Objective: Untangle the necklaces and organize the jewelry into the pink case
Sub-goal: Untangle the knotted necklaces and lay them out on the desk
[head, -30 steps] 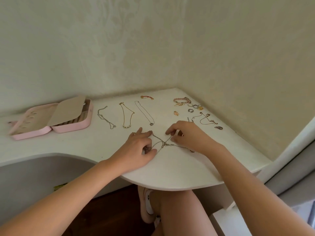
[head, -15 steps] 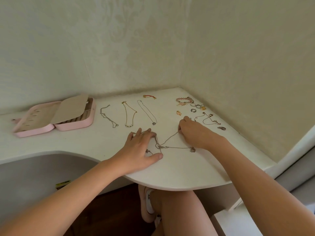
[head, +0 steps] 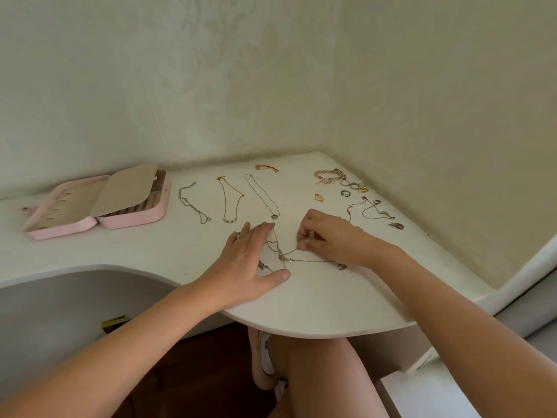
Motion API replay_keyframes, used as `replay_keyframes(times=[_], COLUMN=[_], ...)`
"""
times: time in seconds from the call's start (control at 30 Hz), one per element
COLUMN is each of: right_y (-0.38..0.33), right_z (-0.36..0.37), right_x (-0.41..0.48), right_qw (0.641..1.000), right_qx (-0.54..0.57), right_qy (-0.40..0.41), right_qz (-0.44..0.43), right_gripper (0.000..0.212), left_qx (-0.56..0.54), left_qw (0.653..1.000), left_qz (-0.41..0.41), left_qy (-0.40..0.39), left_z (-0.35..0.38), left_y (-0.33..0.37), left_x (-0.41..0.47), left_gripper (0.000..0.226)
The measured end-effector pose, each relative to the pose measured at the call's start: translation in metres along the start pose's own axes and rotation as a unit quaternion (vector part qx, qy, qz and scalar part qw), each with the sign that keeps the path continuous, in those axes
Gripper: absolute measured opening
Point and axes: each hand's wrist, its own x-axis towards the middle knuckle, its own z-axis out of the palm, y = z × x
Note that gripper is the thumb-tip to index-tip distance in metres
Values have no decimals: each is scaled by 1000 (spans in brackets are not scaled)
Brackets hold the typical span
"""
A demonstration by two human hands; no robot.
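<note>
The task looks partway through. Three necklaces lie straightened side by side toward the back of the bench: a silver chain, a gold chain with pale beads at its near end, and a thin chain with a small pendant. They appear untangled, but none is in the pink case. It sits open at the far left, well apart from both hands, with its beige flap raised over the padded rolls. A few specks on its left panel are too small to tell.

The step in hand is the tangled necklaces, lying near the front edge between the two hands. The left hand lies flat with straight fingers, pinning one side of the chains to the bench. Its grip is open and holds nothing. The right hand has its fingertips curled in a pinch grip on a strand of that tangle, just beside the knot.

Much is left. A second knot of reddish chains lies beyond the right hand, near a dark pendant. A beaded bracelet, a row of rings, an ear cuff, a gold charm and a red cord bracelet lie loose toward the corner.

The bench is a white corner top with a curved front, set against two walls papered in a pale embossed pattern. Below its edge show a dark wood floor and the person's knee.
</note>
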Motion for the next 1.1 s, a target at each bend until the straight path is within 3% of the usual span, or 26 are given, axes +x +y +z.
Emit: replay_keyframes(times=[0.17,0.27,0.5,0.67,0.8,0.93,1.03,1.1], right_y=[8,19,27,42,65,82,75,59], right_z=[5,-3,-20,-42,-51,-51,-53,-55], right_x=[-7,-17,-17,-11,0,11,22,30], right_qw=[991,991,989,973,960,946,942,961], right_qx=[-129,-116,-111,-170,-208,-243,-258,-215], right_qy=[36,68,74,123,65,32,4,29], right_qz=[-21,4,66,98,175,212,215,174], right_gripper=[14,6,12,6,2,13,19,16], left_qx=[8,30,121,139,74,-16,-28,-25], left_qw=[1000,999,991,988,997,993,992,993], left_qz=[-1,1,-27,-49,-13,20,36,52], left_qy=[-5,-14,-41,-49,6,113,118,105], left_z=[1,3,8,10,8,4,1,0], left_y=[-1,-5,-5,-4,-6,-18,-27,-30], left_x=[0,3,11,17,15,17,24,28], left_gripper=[85,80,64,67,58,16,12,14])
